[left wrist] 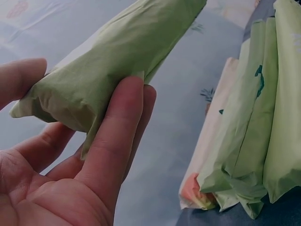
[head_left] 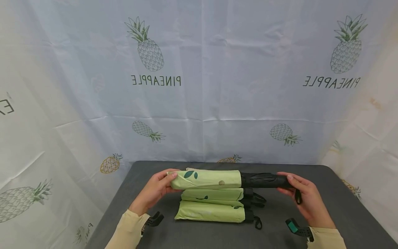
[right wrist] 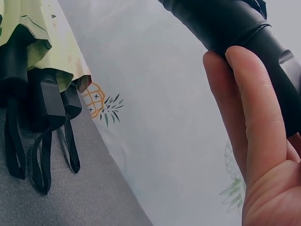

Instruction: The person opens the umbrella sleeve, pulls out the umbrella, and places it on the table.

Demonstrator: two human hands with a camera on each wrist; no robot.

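A folded umbrella (head_left: 208, 180) in a light green sleeve with dark leaf prints is held level across both hands, over other umbrellas on the table. My left hand (head_left: 155, 189) pinches the sleeve's closed end between thumb and fingers; the left wrist view shows the fabric corner (left wrist: 66, 101) bunched there. At the opposite end, my right hand (head_left: 308, 197) grips the black handle (head_left: 281, 180), with thumb on top and fingers beneath. A wrist loop (head_left: 298, 197) dangles from it. Below lie green folded umbrellas (head_left: 211, 211) side by side, black handles (right wrist: 47, 101) pointing right.
A pale pinkish umbrella (left wrist: 214, 136) lies behind the green ones, mostly hidden in the head view. The grey table (head_left: 149, 235) has rounded far corners. A white curtain (head_left: 202, 97) with pineapple prints hangs close behind and at both sides.
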